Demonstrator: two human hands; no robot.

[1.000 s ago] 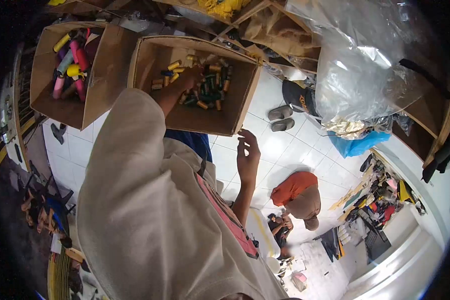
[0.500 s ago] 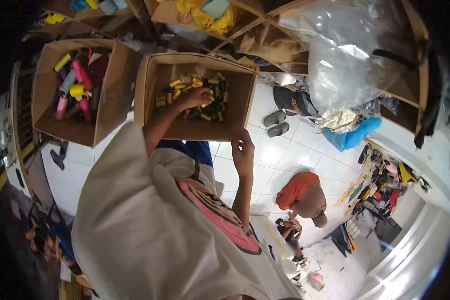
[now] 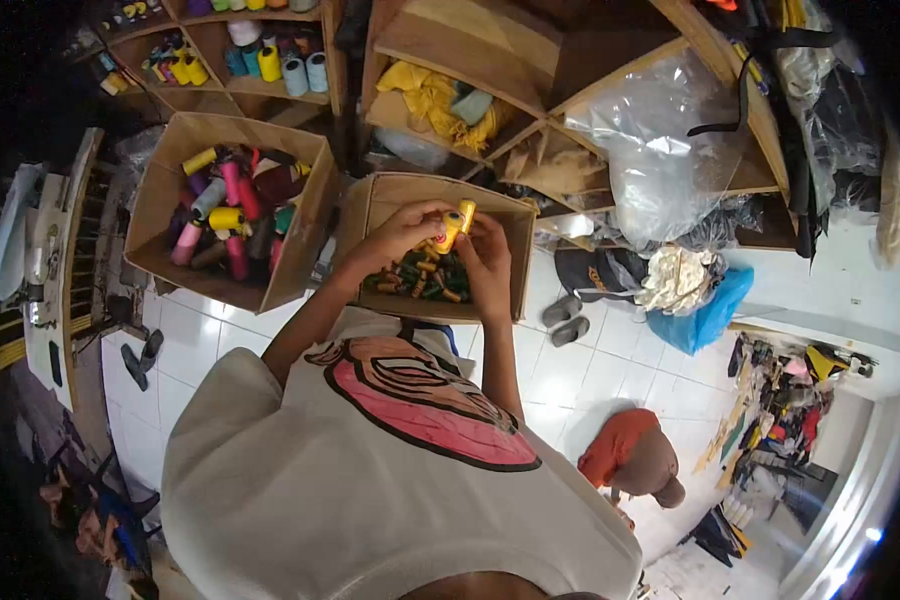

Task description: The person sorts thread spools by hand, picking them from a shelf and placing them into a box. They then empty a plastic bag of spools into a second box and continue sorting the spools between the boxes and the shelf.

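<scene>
Both of my hands are raised over an open cardboard box holding many small green and yellow thread spools. My left hand is closed on a yellow spool with a dark end. Just beside it, my right hand grips another yellow spool, held nearly upright. The two spools are very close together; whether they touch is unclear. Some fingertips are hidden behind the spools.
A second cardboard box with larger coloured thread cones stands at the left. Wooden shelves run behind. Slippers and a blue bag lie on the right. A person in a cap is low at the lower right.
My left hand has risen from the spools inside the box with a yellow spool. My right hand has left the box's front edge and now grips a spool. The view has shifted.
</scene>
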